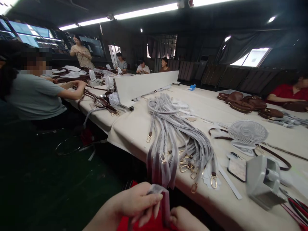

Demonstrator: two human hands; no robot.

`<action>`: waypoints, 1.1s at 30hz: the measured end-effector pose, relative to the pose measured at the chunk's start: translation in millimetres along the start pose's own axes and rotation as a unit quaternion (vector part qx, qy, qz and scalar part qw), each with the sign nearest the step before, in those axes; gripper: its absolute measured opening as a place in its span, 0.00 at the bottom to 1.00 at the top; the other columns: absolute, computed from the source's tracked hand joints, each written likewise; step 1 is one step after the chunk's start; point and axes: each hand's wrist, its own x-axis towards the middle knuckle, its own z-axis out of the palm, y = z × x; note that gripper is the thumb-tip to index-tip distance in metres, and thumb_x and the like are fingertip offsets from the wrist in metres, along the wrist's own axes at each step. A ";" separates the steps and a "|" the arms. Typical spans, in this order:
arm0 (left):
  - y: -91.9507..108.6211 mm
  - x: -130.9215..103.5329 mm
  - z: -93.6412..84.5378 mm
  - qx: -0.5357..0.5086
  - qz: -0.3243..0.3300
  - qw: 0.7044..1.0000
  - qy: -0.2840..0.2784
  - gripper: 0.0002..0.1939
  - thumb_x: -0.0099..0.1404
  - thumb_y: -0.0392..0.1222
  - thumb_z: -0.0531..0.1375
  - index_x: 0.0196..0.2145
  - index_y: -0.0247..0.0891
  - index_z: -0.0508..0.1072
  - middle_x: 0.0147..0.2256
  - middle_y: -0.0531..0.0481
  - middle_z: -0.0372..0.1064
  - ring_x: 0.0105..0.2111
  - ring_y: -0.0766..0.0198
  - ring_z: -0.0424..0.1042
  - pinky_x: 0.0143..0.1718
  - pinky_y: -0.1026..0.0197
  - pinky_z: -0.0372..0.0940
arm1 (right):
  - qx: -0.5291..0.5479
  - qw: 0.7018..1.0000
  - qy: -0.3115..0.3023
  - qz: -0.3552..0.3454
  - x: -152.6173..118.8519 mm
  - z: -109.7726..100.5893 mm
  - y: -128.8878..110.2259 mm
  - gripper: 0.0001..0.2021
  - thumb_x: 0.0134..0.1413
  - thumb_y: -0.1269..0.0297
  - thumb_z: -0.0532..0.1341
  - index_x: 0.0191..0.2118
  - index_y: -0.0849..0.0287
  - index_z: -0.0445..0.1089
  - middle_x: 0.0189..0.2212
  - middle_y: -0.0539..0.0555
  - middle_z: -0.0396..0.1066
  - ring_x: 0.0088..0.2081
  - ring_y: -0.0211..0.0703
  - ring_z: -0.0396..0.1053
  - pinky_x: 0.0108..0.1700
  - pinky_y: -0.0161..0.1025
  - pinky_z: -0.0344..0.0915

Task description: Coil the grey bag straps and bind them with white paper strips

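Near the bottom centre, my left hand point(139, 202) pinches a strap point(165, 205) wrapped in translucent film, which bends over at the fingers. Lower and to the right, my right hand point(184, 219) has its fingers closed on the hanging part of the same strap; the frame's bottom edge cuts it off. Both hands are in front of the table edge, over something red. Beyond them a pile of film-wrapped straps point(168, 125) with gold clasps lies on the table, some straps drooping over the edge.
On the cream table point(130, 128) are a tape dispenser point(263, 183), a phone point(237, 166), a white fan point(247, 131) and brown bags point(240, 102). A white divider point(146, 86) stands behind the straps. A person point(38, 93) handles brown straps at left; others sit further back.
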 end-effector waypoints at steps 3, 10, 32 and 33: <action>-0.2 8.4 5.4 0.044 -0.057 0.997 -0.030 0.26 0.67 0.62 0.49 0.23 0.39 0.68 0.12 0.57 0.60 0.08 0.70 0.54 0.09 0.69 0.53 | -0.041 0.995 0.077 -0.056 -3.0 -24.2 -36.7 0.17 0.63 0.54 0.54 0.40 0.58 0.78 0.38 0.57 0.79 0.42 0.53 0.74 0.48 0.44 0.68; -1.6 35.0 15.3 0.070 -0.064 0.979 -0.178 0.24 0.65 0.61 0.55 0.24 0.39 0.71 0.15 0.54 0.67 0.13 0.67 0.63 0.13 0.67 0.59 | -0.024 0.988 -0.099 -0.120 -8.6 -39.0 -83.0 0.23 0.62 0.47 0.54 0.28 0.60 0.75 0.23 0.50 0.69 0.27 0.41 0.64 0.31 0.35 0.61; -60.5 35.4 -17.7 0.003 -0.015 0.989 0.147 0.28 0.63 0.66 0.53 0.33 0.36 0.72 0.12 0.60 0.56 0.11 0.70 0.56 0.12 0.69 0.51 | -0.015 0.993 -0.111 -0.023 -13.2 -76.2 -51.9 0.26 0.62 0.42 0.53 0.21 0.58 0.53 0.21 0.45 0.47 0.24 0.34 0.45 0.25 0.34 0.44; -61.0 36.1 -17.4 -0.001 -0.004 0.986 0.169 0.25 0.63 0.64 0.55 0.35 0.35 0.72 0.13 0.61 0.56 0.11 0.70 0.56 0.12 0.69 0.51 | 0.000 0.994 -0.111 -0.018 -13.5 -77.4 -49.1 0.27 0.61 0.42 0.54 0.21 0.58 0.53 0.20 0.45 0.47 0.24 0.33 0.45 0.24 0.34 0.44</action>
